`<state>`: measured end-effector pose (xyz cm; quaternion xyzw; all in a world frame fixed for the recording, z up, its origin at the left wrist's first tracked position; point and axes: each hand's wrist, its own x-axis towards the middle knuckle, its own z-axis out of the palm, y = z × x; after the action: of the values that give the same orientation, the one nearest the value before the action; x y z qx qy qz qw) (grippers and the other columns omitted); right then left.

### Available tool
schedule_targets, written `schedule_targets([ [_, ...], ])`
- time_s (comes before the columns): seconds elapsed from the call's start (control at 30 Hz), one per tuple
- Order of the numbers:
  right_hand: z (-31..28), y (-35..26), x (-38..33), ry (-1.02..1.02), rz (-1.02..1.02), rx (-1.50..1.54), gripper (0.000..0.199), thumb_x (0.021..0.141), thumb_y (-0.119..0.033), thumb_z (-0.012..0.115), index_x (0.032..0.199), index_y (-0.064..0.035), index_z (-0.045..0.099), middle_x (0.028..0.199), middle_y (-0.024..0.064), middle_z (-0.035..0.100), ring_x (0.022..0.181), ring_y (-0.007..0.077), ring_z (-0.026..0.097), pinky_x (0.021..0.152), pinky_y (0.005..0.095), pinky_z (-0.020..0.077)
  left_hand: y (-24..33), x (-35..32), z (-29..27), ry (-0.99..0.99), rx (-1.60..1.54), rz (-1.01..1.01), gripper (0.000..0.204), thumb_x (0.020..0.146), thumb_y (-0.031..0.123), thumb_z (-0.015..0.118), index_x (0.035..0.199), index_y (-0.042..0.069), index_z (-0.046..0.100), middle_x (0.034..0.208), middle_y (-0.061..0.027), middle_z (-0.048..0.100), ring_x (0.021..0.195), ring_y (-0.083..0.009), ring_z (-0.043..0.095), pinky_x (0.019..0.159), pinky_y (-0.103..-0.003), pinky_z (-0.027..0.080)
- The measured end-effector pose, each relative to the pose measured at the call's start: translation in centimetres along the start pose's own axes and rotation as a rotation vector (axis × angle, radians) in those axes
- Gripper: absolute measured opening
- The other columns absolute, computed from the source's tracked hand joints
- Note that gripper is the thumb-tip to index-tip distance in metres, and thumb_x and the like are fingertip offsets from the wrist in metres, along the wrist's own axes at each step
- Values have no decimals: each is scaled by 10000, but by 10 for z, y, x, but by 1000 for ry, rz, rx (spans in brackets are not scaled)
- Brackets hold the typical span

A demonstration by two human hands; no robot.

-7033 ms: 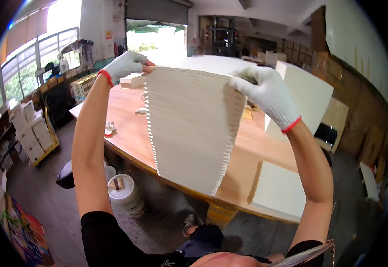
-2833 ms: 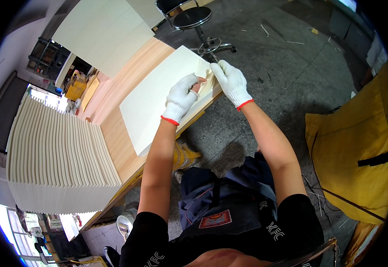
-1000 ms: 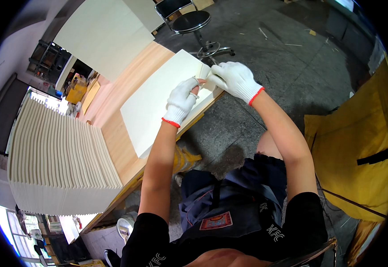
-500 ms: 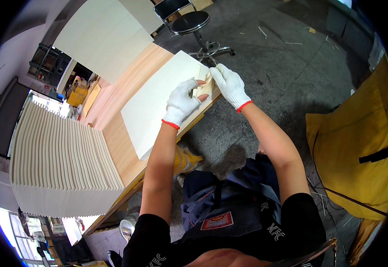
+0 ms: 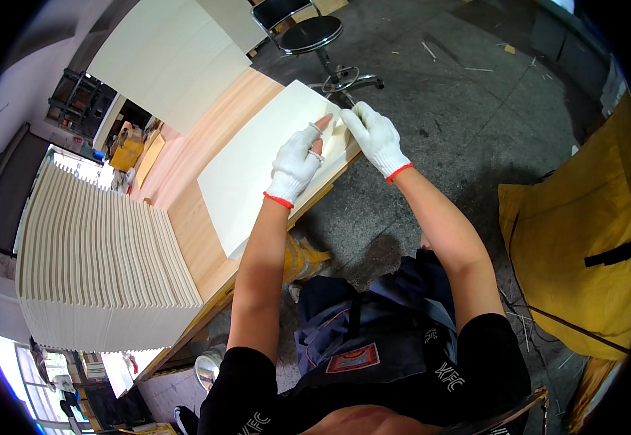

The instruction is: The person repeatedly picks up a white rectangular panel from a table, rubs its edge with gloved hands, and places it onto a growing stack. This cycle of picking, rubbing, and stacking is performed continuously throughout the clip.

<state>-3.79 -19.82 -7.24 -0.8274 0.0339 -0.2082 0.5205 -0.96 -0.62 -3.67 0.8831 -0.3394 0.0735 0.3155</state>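
Grip: knit-gloved hands (image 5: 337, 148) pinch smooth cream sheet (image 5: 257, 163) corner.

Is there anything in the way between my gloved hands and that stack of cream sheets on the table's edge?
Nothing visible. Both the left hand and the right hand already rest on the near corner of the cream sheet stack on the wooden table. The fanned paper pile lies well off to the side.

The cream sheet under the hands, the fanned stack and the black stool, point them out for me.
cream sheet (image 5: 257, 163), head view, bare middle of its face.
fanned stack (image 5: 102, 268), head view, middle of the top leaves.
black stool (image 5: 310, 32), head view, seat pad.
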Motion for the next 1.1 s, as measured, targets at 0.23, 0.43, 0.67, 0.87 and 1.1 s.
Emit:
schedule_targets([
  [0.23,5,6,1,42,-16,0,481,987,-522,445,940,-73,612,853,215,669,831,424,650,726,501,476,10,1,-2,-52,124,2,272,873,219,691,1117,99,703,969,-118,685,917,-265,646,833,-355,508],
  [0.43,5,8,1,43,-24,6,483,986,-526,447,946,-76,616,859,216,670,831,418,652,724,495,477,3,1,2,-19,103,-23,321,828,259,766,1110,116,713,955,-106,687,896,-250,648,801,-354,518],
  [0.67,-15,0,0,6,33,30,521,963,-575,467,1029,-86,635,896,200,696,891,407,670,798,466,495,24,-6,1,12,359,181,475,846,150,658,1316,175,591,1199,-146,628,1100,-316,609,961,-416,496],
  [0.87,-74,8,-11,2,187,-41,534,952,-579,495,1067,-79,645,915,177,719,964,380,682,854,455,493,37,-29,-16,-89,533,-255,547,832,103,602,1370,130,508,1138,-222,654,1026,-385,647,902,-473,508],
  [1.1,-4,-75,-36,-247,-250,-112,574,925,-604,505,1067,-71,664,891,183,717,902,357,696,825,434,519,-10,-45,-134,501,10,-582,391,971,242,588,1285,8,590,1101,-181,707,962,-304,681,845,-416,528],
])
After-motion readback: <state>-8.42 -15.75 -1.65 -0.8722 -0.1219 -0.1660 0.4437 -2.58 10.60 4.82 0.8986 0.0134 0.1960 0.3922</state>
